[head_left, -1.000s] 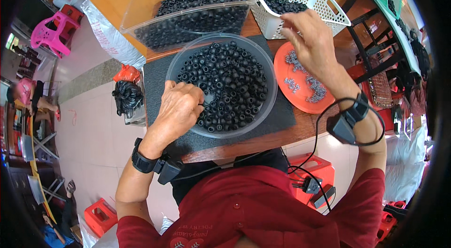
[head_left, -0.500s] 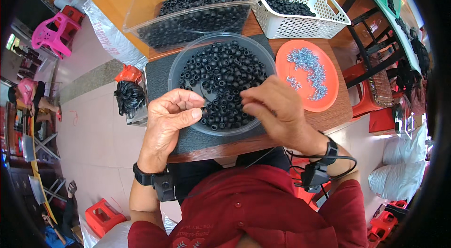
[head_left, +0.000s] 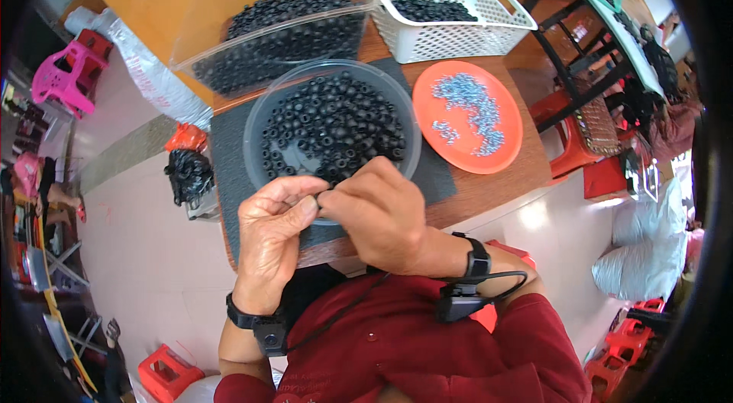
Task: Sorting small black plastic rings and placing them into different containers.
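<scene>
My left hand (head_left: 273, 229) pinches a small round black plastic piece (head_left: 320, 198) between thumb and forefinger, over the near edge of the clear round bowl (head_left: 254, 117). Against it press the closed fingertips of my right hand (head_left: 382, 216); the two hands hide most of the piece, and I cannot make out whether the right fingers hold anything else. Many hollow black plastic pieces (head_left: 343, 113) fill the bowl, with a bare patch of its bottom at the left. To the right, an orange plate (head_left: 439, 151) carries a curved heap of tiny shiny silver-blue parts (head_left: 485, 119).
Behind the bowl stand a clear box (head_left: 206, 44) and a white perforated basket (head_left: 427, 44), both holding black pieces. A dark mat (head_left: 229, 143) lies under the bowl on the wooden table (head_left: 527, 162). A black bag (head_left: 189, 174) hangs left of the table.
My right hand has moved left and nearer, from over the bowl's right side to meet my left fingertips. The view has shifted, so bowl and plate appear further left.
</scene>
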The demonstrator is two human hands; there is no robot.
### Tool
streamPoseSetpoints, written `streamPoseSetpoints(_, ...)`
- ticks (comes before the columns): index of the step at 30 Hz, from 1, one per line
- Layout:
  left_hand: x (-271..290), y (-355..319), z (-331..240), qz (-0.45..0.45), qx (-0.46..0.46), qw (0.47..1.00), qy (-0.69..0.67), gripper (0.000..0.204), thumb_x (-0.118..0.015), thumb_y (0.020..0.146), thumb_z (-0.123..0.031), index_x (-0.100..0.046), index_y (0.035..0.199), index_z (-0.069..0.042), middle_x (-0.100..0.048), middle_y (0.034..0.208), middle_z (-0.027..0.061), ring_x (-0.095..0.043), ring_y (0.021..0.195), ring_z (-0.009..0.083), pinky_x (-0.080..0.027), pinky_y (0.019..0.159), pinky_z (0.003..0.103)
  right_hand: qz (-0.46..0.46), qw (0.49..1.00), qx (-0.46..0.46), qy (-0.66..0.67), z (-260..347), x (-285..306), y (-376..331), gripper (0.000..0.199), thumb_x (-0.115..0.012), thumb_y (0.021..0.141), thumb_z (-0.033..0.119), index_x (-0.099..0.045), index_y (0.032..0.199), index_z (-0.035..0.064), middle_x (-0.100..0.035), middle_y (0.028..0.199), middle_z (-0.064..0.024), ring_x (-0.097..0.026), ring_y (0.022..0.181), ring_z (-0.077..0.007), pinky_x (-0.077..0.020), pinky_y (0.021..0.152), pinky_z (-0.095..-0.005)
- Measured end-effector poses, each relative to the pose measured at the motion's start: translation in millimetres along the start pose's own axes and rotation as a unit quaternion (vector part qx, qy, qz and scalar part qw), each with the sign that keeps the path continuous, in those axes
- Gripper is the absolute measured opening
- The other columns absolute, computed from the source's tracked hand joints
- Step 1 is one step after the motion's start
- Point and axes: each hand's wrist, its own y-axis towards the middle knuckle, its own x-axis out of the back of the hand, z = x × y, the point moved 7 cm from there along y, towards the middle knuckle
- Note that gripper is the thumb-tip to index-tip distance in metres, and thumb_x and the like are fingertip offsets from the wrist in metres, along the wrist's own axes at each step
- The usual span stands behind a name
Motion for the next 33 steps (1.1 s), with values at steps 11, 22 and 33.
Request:
streamPoseSetpoints(11,-14,-2,17,0.004,0.065,0.996,-0.052,0.023,-0.066,0.085,-0.007,-0.063,0.104,0.007,-0.066,0.09,0.0091,-0.061,0.076,0.0126,-0.05,0.072,0.025,-0.043,0.993,0.026,-0.105,10,14,-8,0.032,-0.064,0.057,0.011,-0.068,0.088,0.0065,-0.059,0.083,-0.0015,-0.052,0.075,-0.0211,-0.0416,0.064,-0.0314)
streamPoseSetpoints(22,-3,-1,10,0.013,-0.014,0.999,0.035,0.026,-0.069,0.084,-0.019,-0.058,0.096,0.001,-0.061,0.08,0.0103,-0.055,0.067,0.0171,-0.045,0.064,0.028,0.043,0.958,-0.083,-0.273,-70,92,-26,0.021,-0.069,0.066,-0.001,-0.067,0.086,0.0027,-0.06,0.08,-0.0117,-0.056,0.074,-0.0279,-0.0453,0.066,-0.0368)
streamPoseSetpoints(33,-1,2,13,0.025,-0.016,0.999,0.026,0.024,-0.071,0.083,-0.014,-0.061,0.094,0.005,-0.065,0.081,0.0132,-0.058,0.064,0.0152,-0.047,0.063,0.025,0.162,0.904,-0.158,-0.362,-138,110,-50,0.014,-0.071,0.066,0.008,-0.067,0.078,0.0032,-0.058,0.072,-0.0134,-0.054,0.072,-0.0319,-0.0435,0.066,-0.0411)
